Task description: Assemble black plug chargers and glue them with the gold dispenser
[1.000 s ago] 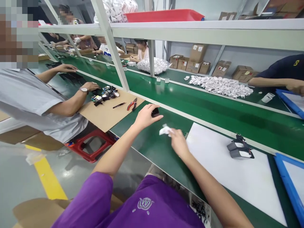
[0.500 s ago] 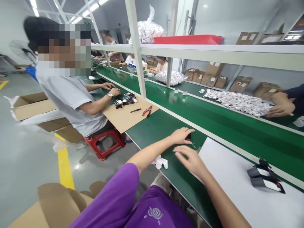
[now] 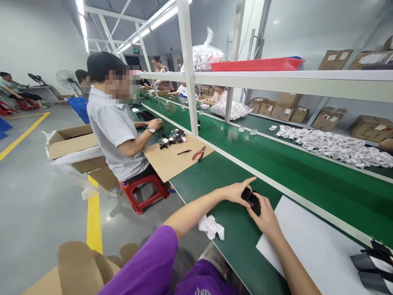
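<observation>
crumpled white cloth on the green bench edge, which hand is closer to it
Left. The left hand lies up the bench from the crumpled white cloth, on the small black part; the right hand sits further right.

We wear a purple short-sleeved shirt (image 3: pixel 153 266), its sleeve ending above the elbow of our left arm. A bit of white print (image 3: pixel 201 291) shows low on the chest. Both forearms, the left hand (image 3: pixel 235 191) and the right hand (image 3: pixel 267 215) are bare, with no gloves, watch or rings.
</observation>
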`<state>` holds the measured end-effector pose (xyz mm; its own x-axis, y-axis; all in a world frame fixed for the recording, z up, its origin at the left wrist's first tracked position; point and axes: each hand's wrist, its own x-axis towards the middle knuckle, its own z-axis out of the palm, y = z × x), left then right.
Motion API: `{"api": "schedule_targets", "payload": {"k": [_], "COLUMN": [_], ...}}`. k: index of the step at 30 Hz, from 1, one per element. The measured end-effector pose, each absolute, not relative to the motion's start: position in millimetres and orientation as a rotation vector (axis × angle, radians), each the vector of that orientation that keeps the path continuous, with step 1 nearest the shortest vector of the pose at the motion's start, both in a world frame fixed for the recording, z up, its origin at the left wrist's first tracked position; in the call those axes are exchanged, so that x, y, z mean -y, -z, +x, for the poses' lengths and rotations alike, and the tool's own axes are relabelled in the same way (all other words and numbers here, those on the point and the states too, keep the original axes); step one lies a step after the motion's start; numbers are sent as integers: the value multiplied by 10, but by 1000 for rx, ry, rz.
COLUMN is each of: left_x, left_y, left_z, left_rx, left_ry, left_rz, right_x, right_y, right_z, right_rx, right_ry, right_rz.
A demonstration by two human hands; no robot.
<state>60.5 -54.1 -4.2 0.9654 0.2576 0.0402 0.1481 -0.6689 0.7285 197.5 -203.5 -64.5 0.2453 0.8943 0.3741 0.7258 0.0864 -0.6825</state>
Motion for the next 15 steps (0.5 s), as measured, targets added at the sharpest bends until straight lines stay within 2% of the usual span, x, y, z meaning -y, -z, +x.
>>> {"api": "schedule_targets", "payload": {"k": [8,12,15], "left_x": [729,1003,1283], "left_y": [-181,-418,-395], "left_z": [440,-59,-539], "left_rx": [-334,-575,-726], "left_ry": [-165,-240,-85], "left_rz": [2450,2581,2638], "right_x": [2086,2098,2095], "right_y": [657,660,651], "right_z": [1962,1944,1940], "right_rx": [1470,1466,1475], "right_ry": [-289,-301,-303], "right_rz": [-1732,-1746,-1754]}}
